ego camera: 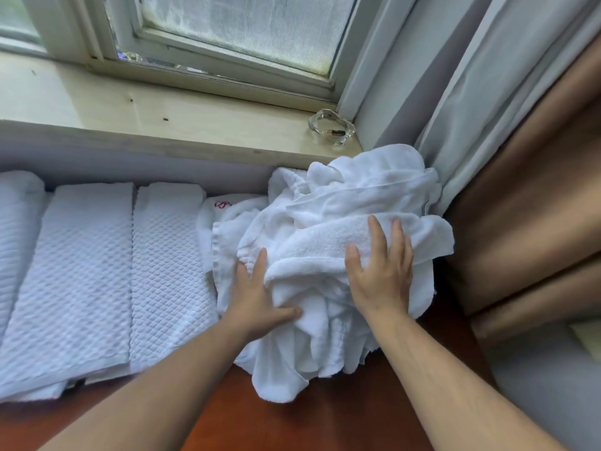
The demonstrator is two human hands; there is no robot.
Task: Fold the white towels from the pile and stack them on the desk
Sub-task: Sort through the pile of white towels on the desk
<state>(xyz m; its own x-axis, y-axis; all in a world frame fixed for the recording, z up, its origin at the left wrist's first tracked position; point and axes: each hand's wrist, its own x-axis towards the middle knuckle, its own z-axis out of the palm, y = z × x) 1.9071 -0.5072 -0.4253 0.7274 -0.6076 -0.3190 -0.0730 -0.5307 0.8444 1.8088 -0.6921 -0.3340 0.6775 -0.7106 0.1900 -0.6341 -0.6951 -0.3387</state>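
1. Pile [344, 242]: we log a crumpled heap of white towels at the desk's [201, 418] far right corner, against the wall below the sill and touching the curtains. Terry weave on top, waffle weave lower down; one end droops toward the desk's near edge.
2. Left hand [257, 296]: we note it lying on the pile's left side, fingers pushed into the folds, thumb stretched out across the cloth. Whether the fingers grip anything, we cannot tell.
3. Right hand [380, 271]: we note it spread flat, palm down, pressing on a terry towel atop the pile. It pinches nothing.
4. Folded towels [87, 275]: we count three long waffle-weave stacks side by side along the desk's far edge, left of the pile; the rightmost touches it.
5. Marked towel [224, 205]: we list a white piece with a red mark, wedged between the rightmost stack and the pile at the far edge.
6. Desk: reddish-brown wood, bare along the near edge.
7. Sill [146, 115]: pale wood, above the desk's far edge.
8. Ashtray [331, 126]: clear glass, at the sill's right end, just behind the pile; it holds a small brownish item too small to tell.
9. Window [234, 30]: frosted pane, pale frame.
10. Curtains [507, 131]: white and tan, along the desk's right side.
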